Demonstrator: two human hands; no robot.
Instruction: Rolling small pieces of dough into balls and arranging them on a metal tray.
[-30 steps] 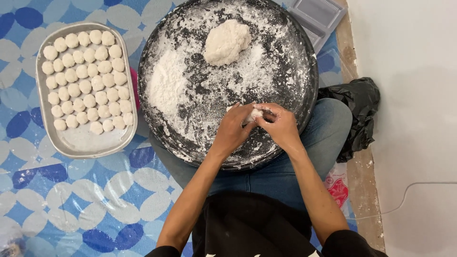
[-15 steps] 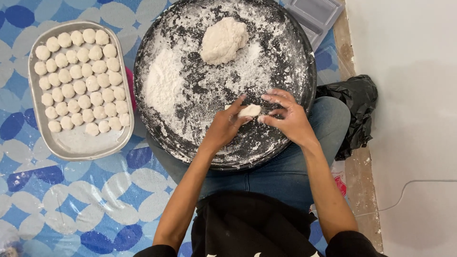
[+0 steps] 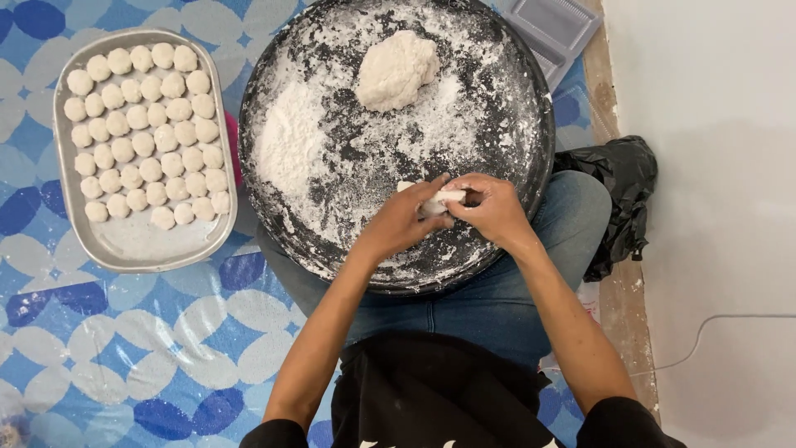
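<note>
Head view: hands (image 3: 448, 211) pinch dough piece (image 3: 438, 200) over floured tray (image 3: 274, 224).

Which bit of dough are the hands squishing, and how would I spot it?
Find the big round black tray dusted with white flour. At its near edge, the left hand and right hand meet, and the small piece of dough is pinched between them. It is far smaller than the big dough lump at the tray's far side, and it is not lined up like the dough balls in the metal tray.
</note>
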